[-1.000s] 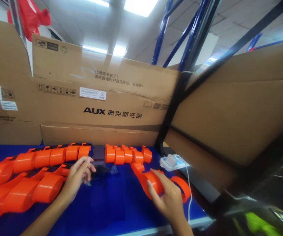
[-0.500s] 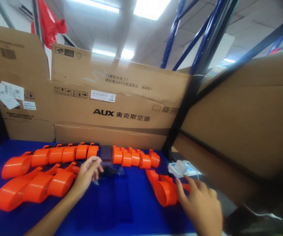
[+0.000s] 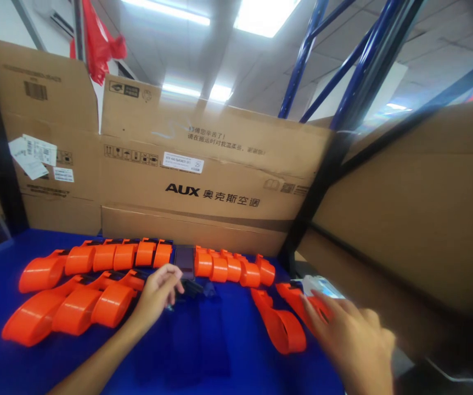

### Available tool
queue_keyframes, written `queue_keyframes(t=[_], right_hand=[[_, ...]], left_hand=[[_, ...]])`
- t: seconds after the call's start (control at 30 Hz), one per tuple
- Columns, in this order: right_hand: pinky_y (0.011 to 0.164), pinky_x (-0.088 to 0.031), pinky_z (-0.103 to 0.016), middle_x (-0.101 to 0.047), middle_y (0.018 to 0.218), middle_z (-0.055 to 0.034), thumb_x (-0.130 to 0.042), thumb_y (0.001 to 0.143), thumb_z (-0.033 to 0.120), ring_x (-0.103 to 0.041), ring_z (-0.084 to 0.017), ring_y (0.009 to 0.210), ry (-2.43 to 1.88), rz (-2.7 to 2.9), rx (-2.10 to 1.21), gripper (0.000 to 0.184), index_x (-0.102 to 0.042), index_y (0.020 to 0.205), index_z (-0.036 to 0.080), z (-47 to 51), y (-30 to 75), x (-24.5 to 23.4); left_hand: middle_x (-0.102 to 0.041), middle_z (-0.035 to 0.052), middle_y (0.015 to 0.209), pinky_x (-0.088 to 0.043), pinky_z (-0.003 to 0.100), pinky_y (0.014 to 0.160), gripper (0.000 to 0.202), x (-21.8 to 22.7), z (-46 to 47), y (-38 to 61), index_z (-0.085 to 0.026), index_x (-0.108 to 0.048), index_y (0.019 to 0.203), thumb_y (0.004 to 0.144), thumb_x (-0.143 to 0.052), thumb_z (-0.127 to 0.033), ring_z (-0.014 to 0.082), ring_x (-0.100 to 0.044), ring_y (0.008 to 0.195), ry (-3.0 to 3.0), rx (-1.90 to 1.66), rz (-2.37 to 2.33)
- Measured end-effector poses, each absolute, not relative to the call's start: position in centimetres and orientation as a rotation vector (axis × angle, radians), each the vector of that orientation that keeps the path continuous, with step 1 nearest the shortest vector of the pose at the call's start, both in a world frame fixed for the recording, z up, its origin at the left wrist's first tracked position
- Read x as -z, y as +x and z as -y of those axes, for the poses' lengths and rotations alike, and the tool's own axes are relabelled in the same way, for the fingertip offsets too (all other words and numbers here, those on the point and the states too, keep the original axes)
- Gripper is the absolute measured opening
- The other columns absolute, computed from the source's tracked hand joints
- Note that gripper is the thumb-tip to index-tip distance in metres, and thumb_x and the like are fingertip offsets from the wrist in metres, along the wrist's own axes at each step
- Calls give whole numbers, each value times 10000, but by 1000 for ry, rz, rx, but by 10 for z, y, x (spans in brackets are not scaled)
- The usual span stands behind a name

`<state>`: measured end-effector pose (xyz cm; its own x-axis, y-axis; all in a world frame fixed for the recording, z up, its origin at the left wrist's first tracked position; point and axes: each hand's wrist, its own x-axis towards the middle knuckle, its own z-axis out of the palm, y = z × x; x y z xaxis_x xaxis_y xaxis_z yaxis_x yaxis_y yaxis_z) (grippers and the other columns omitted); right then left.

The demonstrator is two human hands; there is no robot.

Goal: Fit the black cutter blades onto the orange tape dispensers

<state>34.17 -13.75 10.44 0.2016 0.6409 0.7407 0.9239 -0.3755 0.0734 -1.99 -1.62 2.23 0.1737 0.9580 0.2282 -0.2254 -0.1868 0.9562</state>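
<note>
Several orange plastic parts (image 3: 108,257) lie in rows on the blue table (image 3: 203,351). My left hand (image 3: 157,294) rests near a small dark block (image 3: 184,260) in the back row, fingers curled round a small dark piece I cannot make out. My right hand (image 3: 354,343) is at the lower right, fingers spread, its fingertips on an orange curved part (image 3: 316,304). Another orange curved part (image 3: 280,326) lies just left of that hand.
Brown cardboard boxes (image 3: 212,175) stand along the table's back, and another large box (image 3: 417,219) is on the right behind a black upright. A white device with a cable (image 3: 321,285) lies at the table's right edge. Blue shelf struts rise above.
My right hand has let go of the nearer orange curved part and shifted right onto the other one. The view moved left and tilted. My left hand stays in place.
</note>
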Motion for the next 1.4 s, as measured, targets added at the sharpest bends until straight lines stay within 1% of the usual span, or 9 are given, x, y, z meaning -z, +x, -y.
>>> queue_keyframes(t=[0.2,0.5,0.67,0.77,0.87,1.0,1.1,1.27,1.4], right_hand=[[730,-352,-410,-691,951,-128,-545,918,523,-567,-302,853,-1637,1327,1025,394,-758,1013,206,122,287,-133],[834,-405,-402,-660,980,-73,-631,916,403,-588,-258,919,-1242,1764,369,243,-694,1088,244,90,161,-114],[856,-400,-428,-666,1030,-88,-636,897,361,-597,-282,960,-1230,1856,281,279,-670,1147,241,96,124,-93],[900,-419,-428,-688,1047,-73,-568,944,355,-612,-266,970,-1133,1887,85,262,-660,1164,247,90,129,-90],[847,-467,-366,-704,1038,-77,-459,1001,336,-631,-239,944,-1090,1757,-166,271,-668,1131,222,68,144,-94],[670,-462,-291,-663,762,-20,-550,947,362,-588,-185,707,-1033,1905,-565,209,-678,909,201,31,162,-92],[648,-441,-261,-587,706,5,-578,909,362,-543,-157,685,-891,1873,-806,231,-610,753,195,17,165,-78],[549,-336,-222,-451,639,45,-582,872,311,-393,-106,581,-896,1721,-895,179,-557,743,189,18,158,-52],[508,-288,-214,-421,600,52,-524,819,223,-340,-98,551,-954,1695,-872,112,-557,719,184,21,156,-43]], left_hand=[[-677,7,708,-310,186,379,330,-19,16,-18,-190,-618,936,844,-651,-505,90,-499,427,1321,-1286,-797],[-712,59,819,-477,231,545,455,-24,18,-18,-155,-688,1108,810,-712,-498,158,-623,658,1281,-1331,-754],[-653,-14,696,-483,218,553,379,-24,14,-18,-172,-657,890,748,-776,-503,134,-615,607,912,-1491,-712],[-656,-26,668,-482,220,557,380,-26,14,-18,-176,-655,863,710,-809,-488,129,-614,573,808,-1491,-715],[-709,1,748,-515,254,630,397,-30,18,-17,-174,-688,931,709,-813,-479,163,-659,640,833,-1445,-695],[-740,36,871,-533,295,729,401,-33,22,-15,-169,-705,1032,760,-787,-453,198,-680,745,927,-1406,-626],[-746,51,894,-527,307,752,382,-32,23,-16,-168,-717,1040,790,-762,-452,212,-677,774,994,-1416,-609],[-756,63,959,-510,318,819,359,-32,22,-17,-175,-731,1064,829,-721,-446,228,-685,843,1128,-1404,-658],[-764,80,1011,-496,341,881,388,-30,20,-17,-170,-741,1090,799,-742,-426,272,-678,962,1226,-1440,-728]])
